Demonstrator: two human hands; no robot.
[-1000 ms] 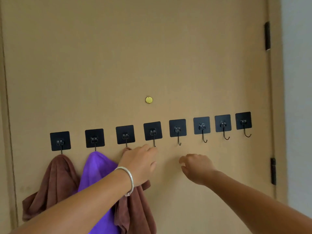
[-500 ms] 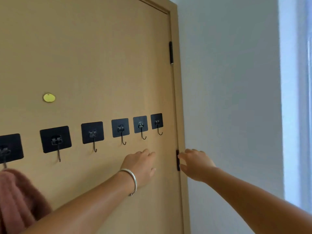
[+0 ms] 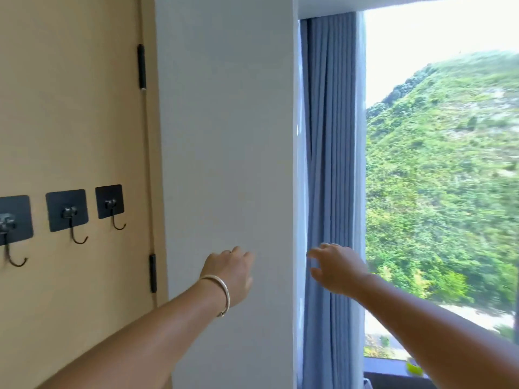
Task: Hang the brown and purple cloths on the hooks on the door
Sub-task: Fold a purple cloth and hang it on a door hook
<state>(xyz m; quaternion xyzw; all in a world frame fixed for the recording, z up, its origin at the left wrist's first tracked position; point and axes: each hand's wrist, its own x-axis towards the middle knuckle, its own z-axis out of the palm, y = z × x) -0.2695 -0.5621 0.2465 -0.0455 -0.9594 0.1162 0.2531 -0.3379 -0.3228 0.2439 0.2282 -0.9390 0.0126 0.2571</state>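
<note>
Left hand (image 3: 230,272), silver bangle (image 3: 223,294) at the wrist: reaching out before the white wall (image 3: 224,136), fingers loosely relaxed, holding nothing. Right hand (image 3: 338,269): reaching out before the blue curtain (image 3: 328,136), fingers spread, holding nothing. Door (image 3: 70,108): three bare hooks (image 3: 77,237) showing along its right edge. Cloths: lying outside the view.

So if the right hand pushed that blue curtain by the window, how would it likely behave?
The blue curtain hangs in long soft pleats, so it is probably floppy and would give and sway rather than resist. It reaches down past the right hand, so it may be fairly heavy. It looks unlikely to slip.
</note>
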